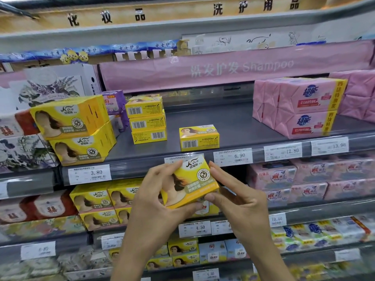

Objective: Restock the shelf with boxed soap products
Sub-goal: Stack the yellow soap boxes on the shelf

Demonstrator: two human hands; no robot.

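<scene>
A yellow soap box (190, 181) is held tilted in front of the shelf edge by both hands. My left hand (156, 199) grips its left side and bottom with curled fingers. My right hand (233, 191) pinches its right side. On the grey shelf (223, 122) just above lies a single yellow soap box (199, 137). A stack of three yellow boxes (147, 120) stands further left. Two larger yellow packs (77, 128) are stacked at the shelf's left end.
Pink wrapped soap packs (298, 106) fill the shelf's right end. Price tags (233, 156) line the shelf edge. Lower shelves hold more yellow boxes (97, 201) and pink packs (304, 179). A pink shampoo banner (233, 66) hangs above. Floral boxes (24, 151) sit at the left.
</scene>
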